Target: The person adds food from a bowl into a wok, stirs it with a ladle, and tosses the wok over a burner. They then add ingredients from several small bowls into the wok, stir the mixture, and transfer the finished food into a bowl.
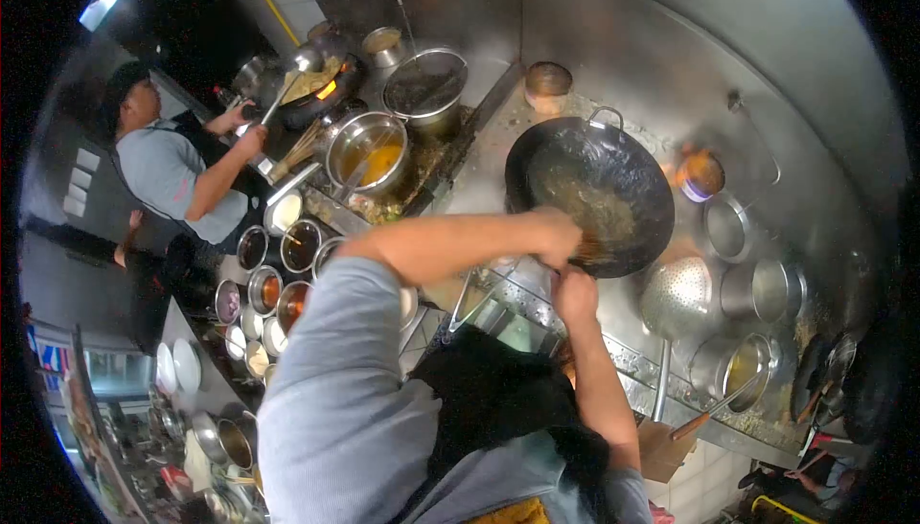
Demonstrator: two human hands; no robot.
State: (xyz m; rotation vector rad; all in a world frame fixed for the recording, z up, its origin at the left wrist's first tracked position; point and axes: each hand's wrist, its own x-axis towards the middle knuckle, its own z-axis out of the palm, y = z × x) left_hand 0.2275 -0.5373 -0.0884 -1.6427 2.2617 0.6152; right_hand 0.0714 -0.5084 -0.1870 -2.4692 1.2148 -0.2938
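1. Wok [631, 174] sits over the burner, just ahead of the person, holding shallow, murky water; its loop handle [606, 120] points away.
2. Left hand [556, 237] is closed around a brush [599, 248], bristles down inside the wok, probably for reach along the bottom.
3. Right hand [575, 296] is at the near rim, likely steadying the wok; blur hides its grip, so I cannot tell how tightly it is closed.
4. Leftward, a steel pot [337, 152] holds orange-yellow liquid, while a mesh strainer [425, 83] lies across another pot, presumably to drain.
5. Round tubs hold dark [301, 242] and red [291, 306] sauces, clustered within reach.
6. Rightward, another pot [704, 371] contains yellowish liquid.
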